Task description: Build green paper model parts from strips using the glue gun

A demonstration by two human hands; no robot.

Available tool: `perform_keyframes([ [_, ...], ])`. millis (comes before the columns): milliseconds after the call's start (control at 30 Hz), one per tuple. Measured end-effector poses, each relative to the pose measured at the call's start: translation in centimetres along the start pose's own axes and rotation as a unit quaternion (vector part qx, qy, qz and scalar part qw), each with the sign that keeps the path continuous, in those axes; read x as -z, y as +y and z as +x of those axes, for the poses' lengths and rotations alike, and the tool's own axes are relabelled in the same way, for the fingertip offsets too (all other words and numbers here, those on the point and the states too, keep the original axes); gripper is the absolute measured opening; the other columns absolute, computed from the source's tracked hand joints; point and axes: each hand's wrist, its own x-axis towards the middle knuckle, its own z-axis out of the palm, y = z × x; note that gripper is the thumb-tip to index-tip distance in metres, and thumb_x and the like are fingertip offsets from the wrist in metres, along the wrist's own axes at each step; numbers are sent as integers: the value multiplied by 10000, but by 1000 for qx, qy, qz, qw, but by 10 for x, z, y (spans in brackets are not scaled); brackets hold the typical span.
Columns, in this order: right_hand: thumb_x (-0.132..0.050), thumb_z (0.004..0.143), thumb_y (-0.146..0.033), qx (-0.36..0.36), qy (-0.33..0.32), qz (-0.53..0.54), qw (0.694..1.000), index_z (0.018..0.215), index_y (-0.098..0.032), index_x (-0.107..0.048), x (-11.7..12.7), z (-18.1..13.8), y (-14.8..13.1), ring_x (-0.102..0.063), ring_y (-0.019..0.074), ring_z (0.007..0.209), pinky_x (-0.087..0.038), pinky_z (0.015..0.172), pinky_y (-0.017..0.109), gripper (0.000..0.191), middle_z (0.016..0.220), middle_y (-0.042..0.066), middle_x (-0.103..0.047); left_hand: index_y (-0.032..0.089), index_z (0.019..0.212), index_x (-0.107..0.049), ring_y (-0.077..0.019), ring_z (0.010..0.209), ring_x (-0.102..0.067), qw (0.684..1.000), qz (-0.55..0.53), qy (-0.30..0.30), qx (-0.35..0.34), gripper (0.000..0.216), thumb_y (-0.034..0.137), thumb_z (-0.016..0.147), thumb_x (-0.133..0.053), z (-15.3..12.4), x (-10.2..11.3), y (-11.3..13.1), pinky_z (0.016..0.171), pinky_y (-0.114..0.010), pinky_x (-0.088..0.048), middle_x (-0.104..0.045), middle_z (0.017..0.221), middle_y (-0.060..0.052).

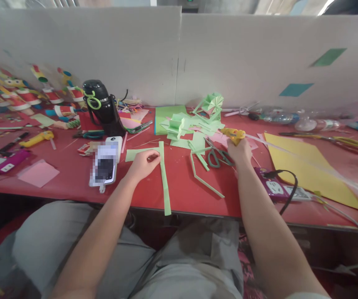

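While right hand (pixel 240 153) grips glue gun (pixel 235 135), drips could stick nearby scraps (pixel 199 140); left hand (pixel 144 163) curled at strip (pixel 165 182), hold unclear

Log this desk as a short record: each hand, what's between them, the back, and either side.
Left hand: at a long green strip, grip unclear
Right hand: holding a yellow glue gun
Between hands: scissors, bent strip
Back: folded green paper
Left side: phone, black bottle
Right side: yellow sheet, purple box
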Motion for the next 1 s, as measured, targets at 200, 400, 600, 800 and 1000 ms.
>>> perform_keyframes([
  [200,-623,783,-340,-4,21,19,1000,1228,-129,-582,-4,4,7,-595,347,1125,-434,991,551,494,1206,191,-645,198,790,-654,-185,793,-659,1000,2,1,1,133,311,845,-610,0,-1,-3,728,-280,-513,-714,822,-25],
  [400,-642,723,-278,-9,25,3,1000,1145,-165,-604,3,0,5,-596,371,1122,-402,1008,607,438,1150,180,-655,200,796,-658,-193,808,-668,1000,-1,4,1,142,323,847,-608,1,0,-5,735,-291,-520,-722,838,-32],
  [600,-666,701,-285,19,22,52,998,1138,-184,-553,7,-1,11,-574,325,1129,-454,981,509,463,1169,149,-614,201,807,-662,-197,825,-670,1000,0,8,3,150,331,852,-605,0,0,-4,742,-296,-518,-725,856,-37],
  [800,-729,652,-310,10,80,44,996,1021,-177,-501,9,-9,6,-469,346,1251,-374,1070,510,454,1249,176,-529,198,806,-660,-195,815,-666,1000,7,10,-1,157,337,853,-606,0,0,-3,741,-292,-520,-725,853,-38],
  [1000,-696,711,-350,7,41,2,999,850,-209,-558,17,-27,-6,-574,325,1081,-415,994,537,241,1100,129,-641,199,802,-660,-199,814,-667,1000,6,12,0,167,349,853,-607,0,0,-4,733,-295,-522,-725,850,-40],
])
